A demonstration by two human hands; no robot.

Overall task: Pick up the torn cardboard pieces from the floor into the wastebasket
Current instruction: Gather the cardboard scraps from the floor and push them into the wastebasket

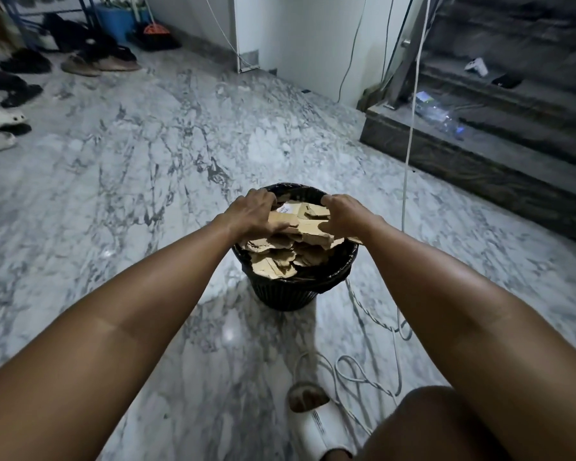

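Observation:
A black ribbed wastebasket (290, 294) with a black liner stands on the marble floor in front of me. It is heaped with torn brown cardboard pieces (273, 264). Over its mouth I hold a stack of cardboard pieces (301, 221), one bearing a white label. My left hand (251, 212) grips the stack's left end with curled fingers. My right hand (345, 216) grips its right end. No loose cardboard shows on the floor around the basket.
White cables (363, 377) loop on the floor right of the basket, and one hangs down (408, 154). Dark stairs (479, 154) rise at right. Shoes and sandals (20, 91) line the far left. My slippered foot (316, 424) is near the bottom.

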